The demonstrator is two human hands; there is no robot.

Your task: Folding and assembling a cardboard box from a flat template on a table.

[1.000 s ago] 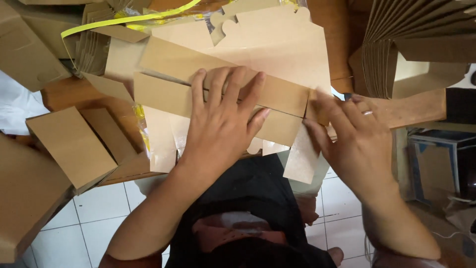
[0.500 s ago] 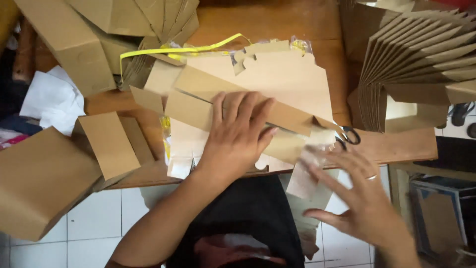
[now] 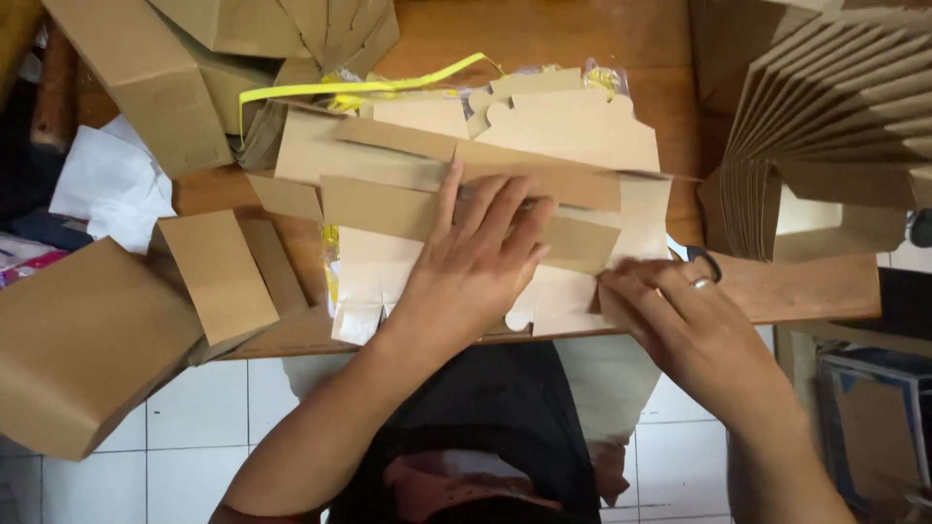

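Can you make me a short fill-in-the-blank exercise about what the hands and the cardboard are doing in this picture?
1. The left hand presses flat on the folded ____ box blank.
2. The right hand wears a ____ on one finger.
3. A ____ strap lies over the cardboard at the far side of the wooden table.
4. Black ____ handles peek out beside the right hand.

Missing words: cardboard; ring; yellow; scissor

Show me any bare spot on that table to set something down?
Bare wood shows along the wooden table's far edge and at the strip right of the right hand, below the fanned cardboard stack. The centre, under the box blank, is crowded.
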